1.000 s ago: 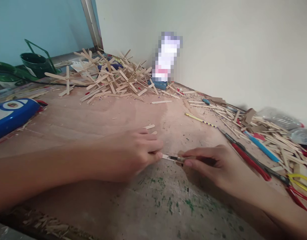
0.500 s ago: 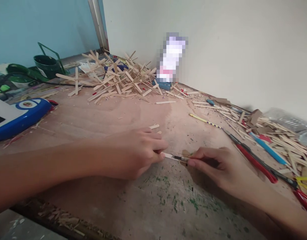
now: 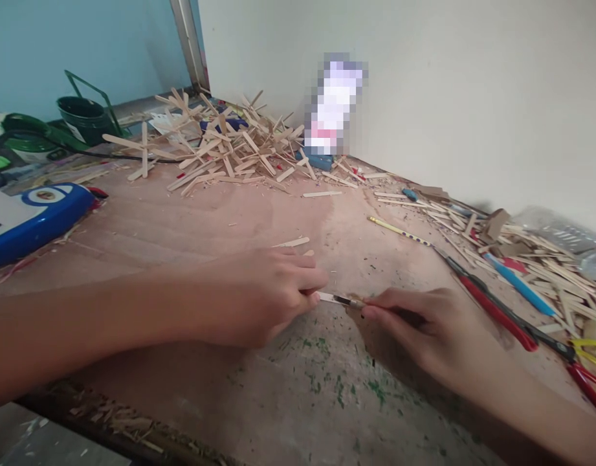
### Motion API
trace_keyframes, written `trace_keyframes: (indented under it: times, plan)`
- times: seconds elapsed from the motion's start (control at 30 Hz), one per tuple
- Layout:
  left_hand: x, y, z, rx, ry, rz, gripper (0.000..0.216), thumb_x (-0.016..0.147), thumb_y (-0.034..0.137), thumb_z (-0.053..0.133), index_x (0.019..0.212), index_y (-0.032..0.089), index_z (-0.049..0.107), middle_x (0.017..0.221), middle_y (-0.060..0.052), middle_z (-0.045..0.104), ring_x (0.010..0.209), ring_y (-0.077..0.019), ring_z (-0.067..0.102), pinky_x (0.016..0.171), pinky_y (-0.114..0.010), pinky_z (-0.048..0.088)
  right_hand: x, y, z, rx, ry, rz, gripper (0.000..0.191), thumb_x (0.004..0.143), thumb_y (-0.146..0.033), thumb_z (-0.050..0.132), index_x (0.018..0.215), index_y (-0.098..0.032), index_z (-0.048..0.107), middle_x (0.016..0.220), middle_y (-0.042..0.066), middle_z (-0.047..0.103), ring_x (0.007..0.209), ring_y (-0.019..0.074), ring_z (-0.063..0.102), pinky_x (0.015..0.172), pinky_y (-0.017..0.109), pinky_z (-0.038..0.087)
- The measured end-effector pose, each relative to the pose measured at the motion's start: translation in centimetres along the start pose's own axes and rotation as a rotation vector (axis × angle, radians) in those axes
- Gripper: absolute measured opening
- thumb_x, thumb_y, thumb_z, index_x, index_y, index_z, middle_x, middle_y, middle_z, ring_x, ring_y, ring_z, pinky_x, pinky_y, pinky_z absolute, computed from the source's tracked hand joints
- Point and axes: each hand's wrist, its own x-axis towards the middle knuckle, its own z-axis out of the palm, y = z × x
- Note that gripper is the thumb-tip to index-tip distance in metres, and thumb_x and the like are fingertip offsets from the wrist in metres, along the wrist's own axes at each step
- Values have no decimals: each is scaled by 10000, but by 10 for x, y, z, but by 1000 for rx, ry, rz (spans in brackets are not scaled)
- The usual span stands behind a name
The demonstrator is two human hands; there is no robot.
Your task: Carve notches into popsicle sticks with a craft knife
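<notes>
My left hand (image 3: 278,294) lies on the tabletop, its fingers closed on a pale craft stick (image 3: 326,297). Only the stick's right end shows; the rest is under the fingers. Thumb and fingers of my right hand (image 3: 411,317) pinch a slim tool that looks like a craft knife (image 3: 347,301), with a dark narrow tip and a metal collar. Its tip points left and meets the stick's exposed end. Most of the knife's handle is hidden in the hand. Just beyond my left hand, another craft stick (image 3: 295,243) lies on the wood.
A loose heap of joined craft sticks (image 3: 249,145) fills the back, beside a blurred upright phone (image 3: 334,107). Along the right lie a pencil (image 3: 399,231), red-handled pliers (image 3: 496,310), a blue tool (image 3: 518,283) and scattered sticks. A blue-and-white device (image 3: 45,210) stands left.
The knife's tip has shifted slightly up and left along the stick's end, with my right hand moving a little. My left hand keeps its hold. The view has tilted slightly.
</notes>
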Motion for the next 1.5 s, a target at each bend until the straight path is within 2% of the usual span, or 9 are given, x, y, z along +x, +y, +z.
trace_keyframes:
  times: [0.1, 0.2, 0.43, 0.63, 0.9, 1.0, 1.2, 1.37, 1.5]
  plan:
    - [0, 0, -1, 0, 13, 14, 284, 1074, 105, 530, 886, 151, 738, 901, -49, 675, 810, -221, 580, 797, -386, 456, 3, -4, -2, 81, -60, 180, 441, 1079, -483, 572, 777, -220, 755, 655, 20, 701, 591, 166, 574, 539, 298, 428]
    - [0, 0, -1, -7, 9, 14, 316, 1087, 107, 497, 902, 149, 750, 896, -48, 682, 805, -225, 580, 793, -394, 472, 6, -6, -4, 143, -69, 245, 456, 1045, -523, 579, 738, -226, 738, 653, 37, 687, 614, 190, 566, 555, 321, 438]
    - [-1, 0, -2, -5, -19, 10, 324, 1091, 115, 485, 937, 146, 768, 918, -52, 703, 842, -232, 607, 819, -403, 492, 10, -9, -5, 180, -61, 261, 456, 1018, -535, 601, 703, -231, 730, 607, 30, 627, 573, 181, 510, 519, 324, 399]
    - [0, 1, 0, 53, 9, 36, 335, 1108, 133, 481, 943, 125, 772, 953, -56, 720, 853, -230, 612, 856, -395, 512, 6, -9, -5, 132, -73, 251, 485, 1039, -566, 557, 733, -232, 729, 647, 39, 651, 614, 194, 540, 547, 319, 422]
    - [-3, 5, 7, 153, 7, 70, 198, 1027, 110, 630, 860, 163, 721, 963, -61, 714, 908, -238, 626, 975, -416, 526, 6, -10, -2, 79, -49, 239, 510, 1049, -548, 543, 705, -206, 701, 608, 22, 612, 581, 167, 483, 520, 290, 375]
    - [-3, 4, 7, 140, 23, 45, 179, 1030, 112, 604, 910, 164, 725, 975, -62, 722, 889, -230, 624, 995, -407, 526, 6, -7, -2, 96, -51, 233, 494, 1051, -546, 555, 737, -213, 742, 647, 37, 681, 610, 184, 542, 544, 304, 419]
    - [-1, -2, 0, 7, -8, 11, 177, 979, 76, 611, 884, 168, 729, 903, -34, 685, 842, -232, 622, 839, -402, 510, 6, 1, -3, 116, -31, 207, 398, 1050, -519, 618, 872, -247, 848, 763, 38, 790, 662, 200, 660, 599, 318, 514]
    - [0, -2, -2, -12, -4, 16, 194, 1006, 82, 614, 873, 156, 735, 898, -36, 676, 827, -233, 611, 804, -410, 478, 8, 5, -3, 98, -66, 142, 375, 1068, -485, 611, 940, -238, 863, 846, 48, 825, 696, 195, 694, 610, 305, 514]
    - [0, 0, -2, 0, 21, 30, 300, 1089, 102, 516, 912, 140, 754, 911, -50, 696, 824, -225, 608, 820, -393, 470, 9, 2, -3, 59, -65, 121, 419, 1097, -482, 568, 918, -215, 836, 702, 26, 747, 594, 162, 597, 576, 289, 462]
